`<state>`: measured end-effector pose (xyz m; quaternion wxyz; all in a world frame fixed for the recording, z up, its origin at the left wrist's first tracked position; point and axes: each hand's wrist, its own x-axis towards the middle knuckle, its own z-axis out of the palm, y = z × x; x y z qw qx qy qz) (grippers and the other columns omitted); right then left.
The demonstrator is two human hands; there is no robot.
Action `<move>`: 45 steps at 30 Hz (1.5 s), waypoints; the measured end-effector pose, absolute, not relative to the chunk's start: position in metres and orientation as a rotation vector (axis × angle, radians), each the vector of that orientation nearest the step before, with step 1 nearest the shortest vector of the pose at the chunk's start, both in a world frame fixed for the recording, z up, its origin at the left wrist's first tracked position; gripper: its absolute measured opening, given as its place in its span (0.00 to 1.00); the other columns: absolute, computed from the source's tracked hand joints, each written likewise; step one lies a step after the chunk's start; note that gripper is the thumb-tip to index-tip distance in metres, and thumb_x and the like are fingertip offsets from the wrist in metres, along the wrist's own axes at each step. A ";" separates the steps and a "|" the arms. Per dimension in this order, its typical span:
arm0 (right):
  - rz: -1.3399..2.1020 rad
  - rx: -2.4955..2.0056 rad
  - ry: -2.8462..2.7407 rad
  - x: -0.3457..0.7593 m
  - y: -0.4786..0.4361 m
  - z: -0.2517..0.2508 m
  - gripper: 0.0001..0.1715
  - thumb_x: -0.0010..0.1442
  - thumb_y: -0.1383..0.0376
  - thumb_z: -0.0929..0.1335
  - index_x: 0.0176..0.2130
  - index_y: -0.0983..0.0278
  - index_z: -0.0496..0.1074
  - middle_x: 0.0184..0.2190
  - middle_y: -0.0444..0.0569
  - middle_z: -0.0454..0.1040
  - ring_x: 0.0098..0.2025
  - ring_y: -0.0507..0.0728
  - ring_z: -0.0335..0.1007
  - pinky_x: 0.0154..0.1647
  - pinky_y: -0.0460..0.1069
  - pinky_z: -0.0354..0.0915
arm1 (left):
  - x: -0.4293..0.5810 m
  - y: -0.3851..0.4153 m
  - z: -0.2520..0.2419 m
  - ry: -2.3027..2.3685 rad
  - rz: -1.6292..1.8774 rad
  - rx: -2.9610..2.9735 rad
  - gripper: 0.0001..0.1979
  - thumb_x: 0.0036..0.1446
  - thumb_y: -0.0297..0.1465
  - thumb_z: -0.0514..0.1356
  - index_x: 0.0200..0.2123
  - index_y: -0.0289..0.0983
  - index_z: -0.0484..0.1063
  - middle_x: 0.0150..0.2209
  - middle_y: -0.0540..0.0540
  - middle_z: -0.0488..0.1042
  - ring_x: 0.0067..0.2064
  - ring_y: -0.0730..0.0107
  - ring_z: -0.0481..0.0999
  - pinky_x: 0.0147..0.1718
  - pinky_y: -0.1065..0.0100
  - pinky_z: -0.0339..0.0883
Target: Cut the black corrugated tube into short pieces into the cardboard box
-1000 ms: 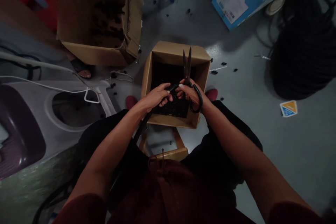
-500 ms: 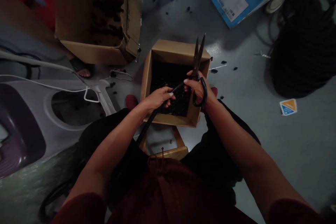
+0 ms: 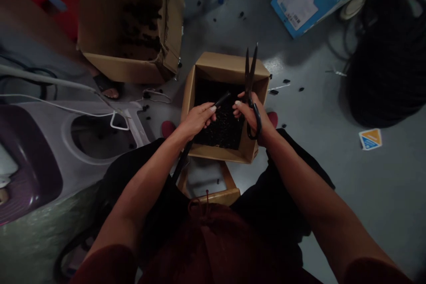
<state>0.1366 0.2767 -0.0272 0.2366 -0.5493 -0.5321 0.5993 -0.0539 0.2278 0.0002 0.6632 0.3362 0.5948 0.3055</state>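
Note:
My left hand is closed around a long black cord or tube. Its free end sticks out past the thumb, and the rest runs down under my wrist toward my lap. In my right hand is a pair of black-handled scissors, blades pointing away and slightly apart. The right thumb and fingertips come close together just right of the cord's end, apart from it; whether they pinch anything I cannot make out. Beneath both hands stands an open cardboard box with many small black pieces inside.
A larger cardboard box with black pieces stands at upper left, a foot below it. A grey plastic stool is at left. A blue box, a big black coil and a card lie right. Black bits dot the floor.
My right fingertips have come off the cord, leaving a gap to its end. The scissors remain in my right hand. The whole view has shifted slightly.

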 end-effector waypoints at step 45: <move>1.910 -1.276 -2.148 0.143 0.262 -0.026 0.37 0.57 0.44 0.64 0.55 0.65 0.59 0.44 0.55 0.71 0.46 0.62 0.69 0.47 0.56 0.65 | -0.069 0.235 0.000 1.425 0.723 0.928 0.13 0.60 0.34 0.54 0.41 0.34 0.74 0.22 0.53 0.62 0.22 0.80 0.57 0.22 0.75 0.51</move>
